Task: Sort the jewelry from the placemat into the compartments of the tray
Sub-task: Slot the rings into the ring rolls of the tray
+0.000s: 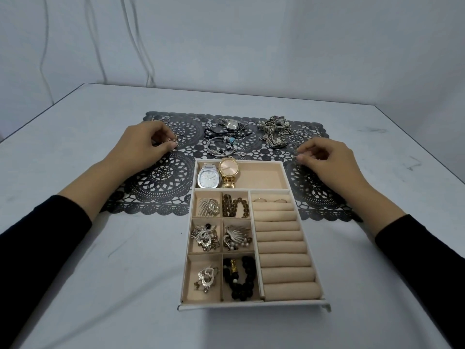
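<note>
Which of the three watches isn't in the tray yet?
The small rectangular-faced silver watch, on the placemat beyond the tray; the big silver watch and gold watch lie in its far compartment.

- Your left hand (141, 143) is out ahead, palm down, fingers curled, thumb and fingertips pinching a small ring (174, 141).
- Your right hand (324, 159) mirrors it, thumb and forefinger drawn together; anything between them is too small to tell.
- Both forearms are bare below black sleeves (50, 230).
</note>
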`<state>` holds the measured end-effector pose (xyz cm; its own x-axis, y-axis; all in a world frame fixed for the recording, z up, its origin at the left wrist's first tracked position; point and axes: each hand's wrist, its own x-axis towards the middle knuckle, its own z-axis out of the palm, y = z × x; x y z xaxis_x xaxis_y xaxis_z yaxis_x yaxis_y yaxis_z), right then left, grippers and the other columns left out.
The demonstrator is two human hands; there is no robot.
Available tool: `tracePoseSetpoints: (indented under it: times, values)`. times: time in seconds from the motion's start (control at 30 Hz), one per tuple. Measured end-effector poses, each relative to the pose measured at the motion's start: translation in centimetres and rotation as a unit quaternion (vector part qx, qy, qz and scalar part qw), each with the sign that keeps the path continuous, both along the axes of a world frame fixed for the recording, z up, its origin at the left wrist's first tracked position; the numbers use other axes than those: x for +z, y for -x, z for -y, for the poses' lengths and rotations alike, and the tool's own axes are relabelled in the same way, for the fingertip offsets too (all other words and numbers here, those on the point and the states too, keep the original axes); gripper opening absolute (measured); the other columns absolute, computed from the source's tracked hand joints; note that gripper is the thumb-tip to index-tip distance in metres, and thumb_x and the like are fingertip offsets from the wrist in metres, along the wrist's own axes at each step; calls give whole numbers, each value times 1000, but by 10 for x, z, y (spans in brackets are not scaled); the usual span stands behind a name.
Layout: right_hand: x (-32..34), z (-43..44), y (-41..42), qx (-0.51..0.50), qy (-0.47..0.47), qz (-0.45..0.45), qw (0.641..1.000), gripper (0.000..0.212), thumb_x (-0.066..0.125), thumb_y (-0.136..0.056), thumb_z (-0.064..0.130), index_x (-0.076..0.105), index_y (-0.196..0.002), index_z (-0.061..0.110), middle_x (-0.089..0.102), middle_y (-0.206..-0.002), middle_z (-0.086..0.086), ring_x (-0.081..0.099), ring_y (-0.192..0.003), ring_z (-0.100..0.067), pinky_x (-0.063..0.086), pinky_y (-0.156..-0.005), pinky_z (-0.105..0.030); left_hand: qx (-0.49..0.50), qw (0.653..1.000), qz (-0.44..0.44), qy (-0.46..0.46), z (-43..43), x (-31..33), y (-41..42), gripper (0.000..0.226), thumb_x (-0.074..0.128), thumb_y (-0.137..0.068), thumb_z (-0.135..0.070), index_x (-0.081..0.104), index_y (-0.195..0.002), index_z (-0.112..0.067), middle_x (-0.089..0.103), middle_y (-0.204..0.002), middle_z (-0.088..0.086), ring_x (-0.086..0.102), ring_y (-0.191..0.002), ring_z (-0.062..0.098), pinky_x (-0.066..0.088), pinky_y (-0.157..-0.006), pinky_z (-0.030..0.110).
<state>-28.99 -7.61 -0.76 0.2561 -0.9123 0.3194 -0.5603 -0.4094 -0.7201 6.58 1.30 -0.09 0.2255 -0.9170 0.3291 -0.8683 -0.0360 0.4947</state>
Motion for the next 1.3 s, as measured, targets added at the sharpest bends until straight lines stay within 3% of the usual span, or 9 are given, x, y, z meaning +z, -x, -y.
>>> tracePoseSetpoints:
  times: [0.13,0.2,0.3,0.47,0.57,0.73,0.83,1.1,1.3]
  values:
    - [9,-15,4,25,-46,93,994,11,72,-83,9,73,-91,16,68,-84,-5,59,-66,4,45,-62,-6,-7,1000,-6,26,-6,1,6,4,68,-89,-17,68,-93,-17,71,-92,1,63,-83,16,43,-76,18]
    - [14,-25,6,40,-68,124,989,13,71,-83,10,74,-94,16,70,-87,-8,60,-71,-3,48,-63,-8,-4,998,-32,45,-10,4,12,4,69,-89,-19,69,-93,-18,70,-86,-3,62,-75,3,41,-70,3]
    - [22,-38,8,81,-86,133,984,15,72,-83,13,75,-96,18,71,-88,-5,60,-75,-6,49,-68,-11,-4,993,-89,79,-17,12,25,5,70,-89,-23,70,-93,-21,65,-81,-11,58,-69,-10,40,-67,-1]
    - [27,-56,6,157,-98,137,973,14,76,-78,15,76,-93,16,70,-89,-18,60,-79,-20,49,-76,-29,-42,981,-151,111,-31,26,56,3,69,-89,-25,68,-91,-23,65,-81,-12,57,-73,-1,45,-69,7]
    - [31,-63,5,201,-100,118,967,15,76,-78,11,75,-93,10,72,-88,-16,66,-82,-25,53,-79,-32,-78,974,-178,118,-39,31,75,3,69,-90,-24,67,-92,-22,67,-84,-7,59,-77,3,49,-73,13]
    - [36,-65,7,254,-132,48,957,13,77,-77,16,77,-90,17,73,-80,-9,65,-72,-22,51,-66,-26,-137,963,-210,100,-48,28,102,4,69,-89,-24,69,-92,-24,69,-87,-3,62,-81,9,52,-75,19]
    - [37,-67,7,271,-152,26,950,14,79,-74,22,77,-88,20,72,-78,-12,57,-65,-27,44,-61,-36,-159,960,-212,88,-51,25,111,3,70,-88,-23,70,-90,-25,69,-85,-7,63,-79,5,50,-73,16]
    - [43,-69,10,307,-149,-8,940,16,77,-73,15,77,-89,12,74,-80,-6,67,-74,-17,54,-70,-25,-191,960,-188,81,-55,15,130,4,73,-85,-22,72,-87,-24,70,-80,-9,62,-74,1,47,-68,11]
    - [40,-67,10,324,-122,-49,937,16,77,-75,23,77,-90,18,71,-80,-7,62,-77,-37,52,-71,-56,-199,963,-157,94,-56,11,134,6,72,-86,-25,72,-90,-21,69,-81,-10,62,-75,3,44,-67,11]
